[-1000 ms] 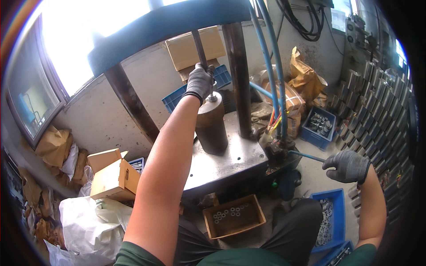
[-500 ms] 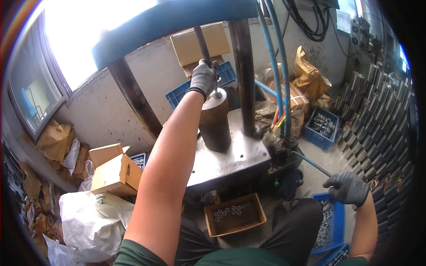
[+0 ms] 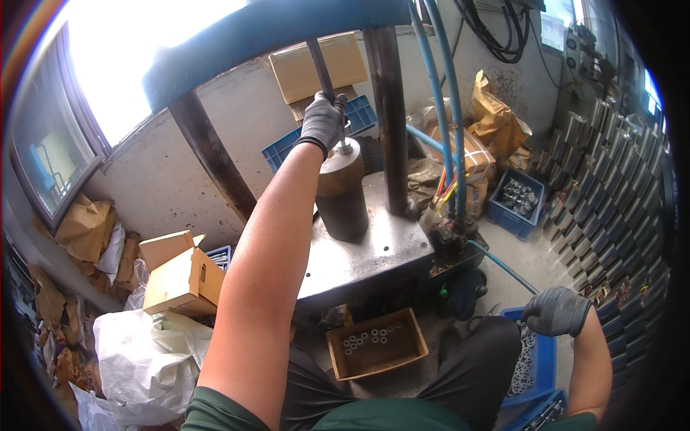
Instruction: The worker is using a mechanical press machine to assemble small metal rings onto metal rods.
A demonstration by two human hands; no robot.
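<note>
My left hand (image 3: 321,122), in a grey knit glove, reaches forward into a press and is closed around the lower part of a dark metal rod (image 3: 318,66). Just beneath it, a small bright metal piece (image 3: 345,147) stands on top of a thick steel cylinder (image 3: 343,205). My fingers partly hide where rod and piece meet. The cylinder stands upright on the press's steel bed (image 3: 359,267). Low at the right, my gloved right hand (image 3: 557,312) is closed on the end of a thin blue lever (image 3: 502,266) that runs to the base of the press.
Dark posts (image 3: 388,122) and a blue crossbeam (image 3: 280,39) frame the press; blue hoses (image 3: 440,93) hang at its right. A wooden box (image 3: 377,363) with washers sits below, and a blue bin (image 3: 540,359) of rings beside my right leg. Stacked metal pieces (image 3: 604,187) line the right.
The whole view has shifted slightly left and up. My right hand and the lever's end sit a little lower. The left hand keeps its grip on the rod.
</note>
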